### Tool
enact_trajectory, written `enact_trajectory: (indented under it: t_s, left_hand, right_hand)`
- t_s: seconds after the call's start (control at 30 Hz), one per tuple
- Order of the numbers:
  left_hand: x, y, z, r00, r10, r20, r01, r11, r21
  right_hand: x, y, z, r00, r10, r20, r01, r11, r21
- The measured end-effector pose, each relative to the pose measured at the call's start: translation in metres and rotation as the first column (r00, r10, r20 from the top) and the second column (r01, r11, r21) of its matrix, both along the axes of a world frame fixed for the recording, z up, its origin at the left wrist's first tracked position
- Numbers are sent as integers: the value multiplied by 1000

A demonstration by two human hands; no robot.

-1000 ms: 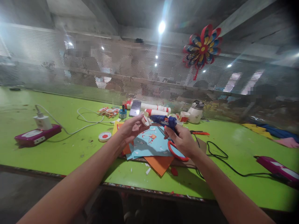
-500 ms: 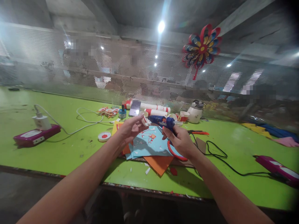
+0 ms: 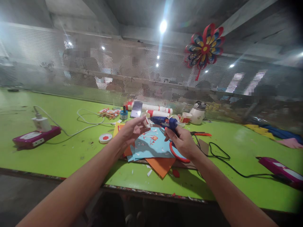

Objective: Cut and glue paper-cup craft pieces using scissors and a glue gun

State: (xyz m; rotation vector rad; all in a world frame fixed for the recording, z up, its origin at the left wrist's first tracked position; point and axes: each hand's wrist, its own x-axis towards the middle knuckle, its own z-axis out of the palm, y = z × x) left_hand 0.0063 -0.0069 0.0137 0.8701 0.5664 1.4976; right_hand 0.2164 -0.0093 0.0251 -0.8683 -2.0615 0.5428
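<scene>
My left hand [image 3: 132, 130] pinches a small white round piece [image 3: 147, 122], which looks like part of a paper cup. In my right hand [image 3: 181, 142] is a blue glue gun [image 3: 162, 121], its nozzle pointing left, right at the white piece; whether they touch I cannot tell. Below both hands lie light-blue paper sheets [image 3: 153, 153] with a small orange-red cutout [image 3: 154, 137] and white scraps on top. An orange sheet [image 3: 162, 167] sticks out underneath. A red handle loop [image 3: 176, 154], probably of scissors, rests by my right hand.
Left stands a purple power strip [image 3: 35, 137] with a white charger [image 3: 40, 123] and cable. Another purple strip [image 3: 281, 170] lies right, a black cord [image 3: 229, 162] running from it. Behind are a phone [image 3: 136, 109], white-red tubes [image 3: 157, 113], paper cups [image 3: 187, 117] and a bottle [image 3: 197, 114].
Almost nothing differs. Both hands keep the same hold on the white piece and the glue gun, and the view has shifted very slightly.
</scene>
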Motion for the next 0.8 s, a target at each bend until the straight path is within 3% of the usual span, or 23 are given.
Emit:
enact_trajectory:
  t_s: [0.8]
  left_hand:
    - [-3, 3, -2, 1000, 9, 15, -8, 999, -37]
  right_hand:
    - [3, -1, 3, 999, 17, -51, -20, 999, -45]
